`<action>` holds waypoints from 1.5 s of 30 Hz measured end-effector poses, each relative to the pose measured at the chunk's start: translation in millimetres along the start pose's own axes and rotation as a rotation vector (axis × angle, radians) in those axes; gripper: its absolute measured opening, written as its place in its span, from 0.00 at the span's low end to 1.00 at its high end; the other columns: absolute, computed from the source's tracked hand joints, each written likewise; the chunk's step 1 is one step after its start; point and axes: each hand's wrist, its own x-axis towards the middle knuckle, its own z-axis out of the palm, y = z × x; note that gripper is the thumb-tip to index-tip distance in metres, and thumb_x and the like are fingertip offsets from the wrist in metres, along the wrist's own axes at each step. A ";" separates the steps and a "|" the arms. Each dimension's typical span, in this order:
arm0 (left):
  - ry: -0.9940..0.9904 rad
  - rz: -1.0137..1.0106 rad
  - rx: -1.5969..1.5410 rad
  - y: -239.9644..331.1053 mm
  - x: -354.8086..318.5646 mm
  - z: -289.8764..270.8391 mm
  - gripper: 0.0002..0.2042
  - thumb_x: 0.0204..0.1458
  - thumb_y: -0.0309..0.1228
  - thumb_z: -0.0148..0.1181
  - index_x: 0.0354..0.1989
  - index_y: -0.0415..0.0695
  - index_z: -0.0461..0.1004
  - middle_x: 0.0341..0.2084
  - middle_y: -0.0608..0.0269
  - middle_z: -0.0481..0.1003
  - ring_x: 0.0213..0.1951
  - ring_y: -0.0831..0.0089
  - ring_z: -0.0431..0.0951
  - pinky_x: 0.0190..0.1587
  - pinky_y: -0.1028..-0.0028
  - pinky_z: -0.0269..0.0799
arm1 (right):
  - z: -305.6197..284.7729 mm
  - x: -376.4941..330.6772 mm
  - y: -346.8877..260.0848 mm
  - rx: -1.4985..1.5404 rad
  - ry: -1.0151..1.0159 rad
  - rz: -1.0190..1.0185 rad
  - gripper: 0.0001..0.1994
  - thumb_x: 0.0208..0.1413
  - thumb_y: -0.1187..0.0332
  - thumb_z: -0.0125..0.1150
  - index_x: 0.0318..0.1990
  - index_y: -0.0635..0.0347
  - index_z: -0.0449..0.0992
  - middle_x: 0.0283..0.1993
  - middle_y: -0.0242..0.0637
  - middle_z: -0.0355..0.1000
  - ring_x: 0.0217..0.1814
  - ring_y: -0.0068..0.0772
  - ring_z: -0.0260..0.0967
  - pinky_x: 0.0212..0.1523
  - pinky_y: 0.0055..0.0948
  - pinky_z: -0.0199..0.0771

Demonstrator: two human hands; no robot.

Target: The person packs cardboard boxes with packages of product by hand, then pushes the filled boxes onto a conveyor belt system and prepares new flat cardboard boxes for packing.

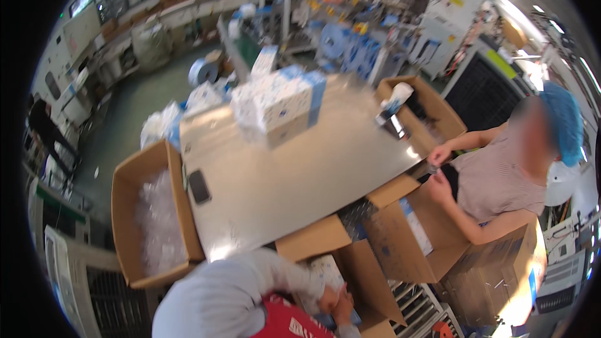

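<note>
At the lower edge my left hand (328, 299) and my right hand (344, 308) are close together over an open cardboard box (369, 275). The fingers of both look closed and curled in. Whatever they hold, if anything, is too small or hidden to name. My left arm, in a pale grey sleeve (269, 272), reaches across a red apron. Just beyond the hands a white patterned package (325, 268) with some blue on it lies in the box. A bit of blue shows beside my right hand.
A metal table (282, 181) bears wrapped white-and-blue packs (275, 103) and a black phone (199, 186). To its left stands a carton (119, 213) of clear plastic pieces. At right, a co-worker in a blue cap handles something small beside another open carton (391, 244).
</note>
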 end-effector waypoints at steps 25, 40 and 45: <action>1.091 -0.938 0.625 -66.9 -476.1 -314.5 0.38 0.31 0.38 0.68 0.58 0.46 0.67 0.43 0.50 0.71 0.47 0.50 0.66 0.53 0.62 0.64 | -168.1 119.0 -218.4 0.380 0.289 -0.219 0.26 0.46 0.66 0.65 0.54 0.66 0.70 0.53 0.54 0.66 0.57 0.57 0.62 0.60 0.47 0.61; 1.286 -1.791 -0.599 -26.5 -522.7 172.9 0.53 0.39 0.45 0.65 0.71 0.44 0.36 0.68 0.37 0.34 0.66 0.33 0.42 0.67 0.51 0.45 | -158.9 279.9 -337.3 0.778 -0.551 -0.249 0.53 0.39 0.63 0.75 0.71 0.61 0.43 0.63 0.50 0.61 0.62 0.42 0.63 0.59 0.35 0.66; 0.852 -1.831 -0.432 -30.8 -464.0 162.2 0.33 0.47 0.46 0.60 0.63 0.52 0.61 0.56 0.46 0.67 0.56 0.41 0.66 0.57 0.48 0.61 | -248.5 127.4 -254.1 0.796 -0.292 -0.422 0.51 0.40 0.70 0.75 0.69 0.67 0.46 0.64 0.47 0.60 0.63 0.34 0.61 0.61 0.33 0.62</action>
